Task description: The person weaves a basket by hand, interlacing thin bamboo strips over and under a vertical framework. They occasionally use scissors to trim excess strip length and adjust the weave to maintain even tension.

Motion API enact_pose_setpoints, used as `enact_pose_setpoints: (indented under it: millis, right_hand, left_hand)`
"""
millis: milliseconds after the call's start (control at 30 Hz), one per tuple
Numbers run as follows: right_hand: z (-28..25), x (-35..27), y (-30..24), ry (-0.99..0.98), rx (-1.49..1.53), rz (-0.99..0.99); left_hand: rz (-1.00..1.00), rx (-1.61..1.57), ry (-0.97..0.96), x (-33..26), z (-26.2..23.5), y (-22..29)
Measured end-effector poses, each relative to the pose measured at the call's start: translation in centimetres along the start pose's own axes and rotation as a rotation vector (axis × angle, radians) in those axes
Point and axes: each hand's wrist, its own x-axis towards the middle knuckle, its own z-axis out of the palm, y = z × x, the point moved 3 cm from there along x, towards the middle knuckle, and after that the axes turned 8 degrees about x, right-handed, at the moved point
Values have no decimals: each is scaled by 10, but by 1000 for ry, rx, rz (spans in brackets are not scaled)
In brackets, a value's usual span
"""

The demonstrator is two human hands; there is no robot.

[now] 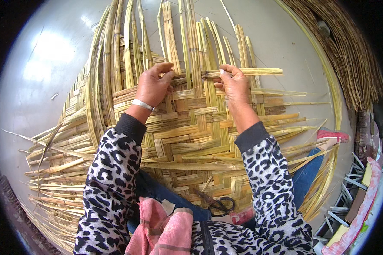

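Observation:
A half-woven mat of flat yellow-green reed strips [206,146] spreads across the floor in front of me and under my legs. Near its far side, my right hand [235,87] pinches a split reed strip [266,72] lying crosswise, thumb on top. The strip's right end sticks out past that hand. My left hand [153,85], with a silver bracelet on the wrist, is curled at the same strip's left part; its fingertips are partly hidden. Between the hands, the strip passes among upright reeds [193,55].
Scissors [219,206] with dark handles lie on the mat near my lap. A pink cloth [159,227] rests on my lap. Bundled brown reeds [338,46] stand at the far right, above a metal rack [349,191]. Loose reed ends [51,178] fan out at left. A pink shoe [332,137] shows at right.

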Motion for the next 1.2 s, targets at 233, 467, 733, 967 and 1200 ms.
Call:
enact_pose_setpoints:
  millis: [233, 467, 733, 967, 1200]
  right_hand:
    - [-7, 18, -6, -59, 199, 273]
    - [-1, 31, -19, -252, 159, 136]
    - [-18, -11, -1, -114, -382, -295]
    - [-22, 13, 9, -139, -261, -153]
    - [-18, 5, 4, -13, -510, -221]
  left_hand:
    - [545, 759, 154, -32, -1, 11]
    - [569, 982, -12, -46, 1, 4]
    - [619, 1019, -62, -50, 0, -2]
    - [631, 1000, 54, -54, -2, -7]
    - [554, 1026, 130, -54, -1, -6]
